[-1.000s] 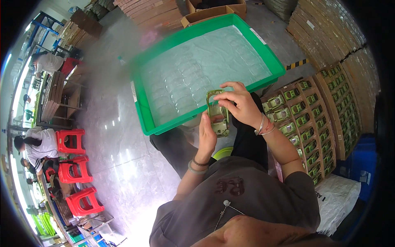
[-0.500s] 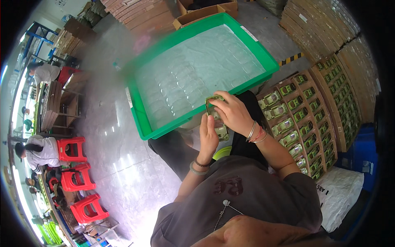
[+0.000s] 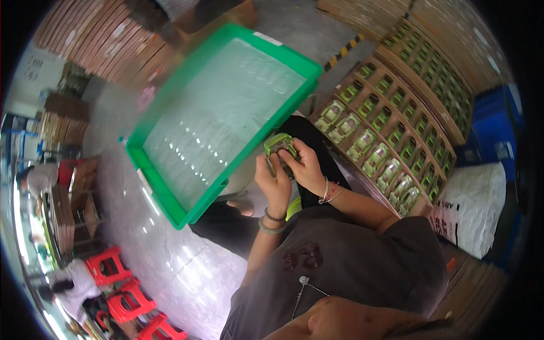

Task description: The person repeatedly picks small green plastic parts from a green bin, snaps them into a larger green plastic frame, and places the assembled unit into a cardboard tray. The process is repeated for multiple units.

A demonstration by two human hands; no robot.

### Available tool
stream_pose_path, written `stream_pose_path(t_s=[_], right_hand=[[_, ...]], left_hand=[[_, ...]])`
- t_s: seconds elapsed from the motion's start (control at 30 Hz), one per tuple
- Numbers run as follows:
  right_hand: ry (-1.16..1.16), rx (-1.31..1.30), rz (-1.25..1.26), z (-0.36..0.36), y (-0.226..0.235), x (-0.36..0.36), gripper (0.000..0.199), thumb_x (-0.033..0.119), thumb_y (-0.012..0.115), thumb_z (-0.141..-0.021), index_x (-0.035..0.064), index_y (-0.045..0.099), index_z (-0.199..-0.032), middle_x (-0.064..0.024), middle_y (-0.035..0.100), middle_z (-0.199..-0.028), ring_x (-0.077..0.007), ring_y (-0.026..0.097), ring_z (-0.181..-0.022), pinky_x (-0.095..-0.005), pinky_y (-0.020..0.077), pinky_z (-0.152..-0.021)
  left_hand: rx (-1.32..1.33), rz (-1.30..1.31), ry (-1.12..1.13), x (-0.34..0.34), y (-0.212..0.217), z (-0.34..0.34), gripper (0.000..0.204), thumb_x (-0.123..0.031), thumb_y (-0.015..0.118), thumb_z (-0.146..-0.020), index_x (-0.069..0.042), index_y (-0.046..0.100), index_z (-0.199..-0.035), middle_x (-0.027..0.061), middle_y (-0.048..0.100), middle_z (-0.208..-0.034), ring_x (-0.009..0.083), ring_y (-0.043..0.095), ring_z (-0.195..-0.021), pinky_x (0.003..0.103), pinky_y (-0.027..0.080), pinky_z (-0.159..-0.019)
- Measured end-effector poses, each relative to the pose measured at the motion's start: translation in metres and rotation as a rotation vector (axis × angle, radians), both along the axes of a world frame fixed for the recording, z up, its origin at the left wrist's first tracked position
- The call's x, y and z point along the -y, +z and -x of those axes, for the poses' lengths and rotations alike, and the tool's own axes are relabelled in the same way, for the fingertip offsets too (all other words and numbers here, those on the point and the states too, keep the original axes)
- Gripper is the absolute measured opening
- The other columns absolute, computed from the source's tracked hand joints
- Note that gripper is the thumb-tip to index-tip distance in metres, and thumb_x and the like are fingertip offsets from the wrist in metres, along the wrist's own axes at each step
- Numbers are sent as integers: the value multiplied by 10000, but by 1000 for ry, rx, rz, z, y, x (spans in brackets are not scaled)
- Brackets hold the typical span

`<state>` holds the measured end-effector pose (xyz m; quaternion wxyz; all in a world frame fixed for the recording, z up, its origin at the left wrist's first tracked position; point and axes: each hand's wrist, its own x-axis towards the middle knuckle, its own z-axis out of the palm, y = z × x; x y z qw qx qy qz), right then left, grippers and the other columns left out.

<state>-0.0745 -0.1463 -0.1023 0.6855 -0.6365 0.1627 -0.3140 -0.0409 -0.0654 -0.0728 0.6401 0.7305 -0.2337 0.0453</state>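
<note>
Both hands meet above my lap, by the near right edge of a green plastic tray (image 3: 218, 199). Between them is a green toy car body (image 3: 280, 141), tilted and partly covered by fingers. My left hand (image 3: 273, 186) closes on its lower side, thumb pressed against it. From the right, my right hand (image 3: 307, 168) grips it too, with its thumb reaching over the car. Inside the tray lie clear plastic pieces (image 3: 195, 141) on a pale sheet; their exact kind is hard to make out.
To the right, a cardboard tray (image 3: 391, 122) carries rows of green toy car parts, with another beyond it. A white sack (image 3: 476, 207) and a blue bin (image 3: 492, 130) stand farther right. Red stools (image 3: 130, 300) and seated people are at lower left. Stacked cardboard (image 3: 93, 39) rises behind.
My view has turned, so the green tray sits farther left. The toy car has been tipped round in my hands, and both hands now close around it from below.
</note>
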Motion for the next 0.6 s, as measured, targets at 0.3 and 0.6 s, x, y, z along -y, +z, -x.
stream_pose_path(t_s=[0.3, 0.6], right_hand=[[-279, -68, 69, 70, -18, 33, 216, 137, 653, -872, -9, 501, -820, -44, 426, -704, -105, 379, -682, -281, 361, -586], [-632, -96, 21, 125, -34, 56, 236, 168, 627, -900, -1, 484, -818, -56, 420, -648, -120, 380, -626, -298, 349, -541]], left_hand=[[-81, -101, -197, 42, -32, 48, 162, -104, 538, -941, 48, 540, -885, 179, 625, -772, 240, 584, -656, 362, 464, -609], [-108, -160, -580, 87, -35, 88, 167, -112, 522, -967, 44, 536, -910, 99, 603, -746, 117, 510, -658, 285, 438, -581]])
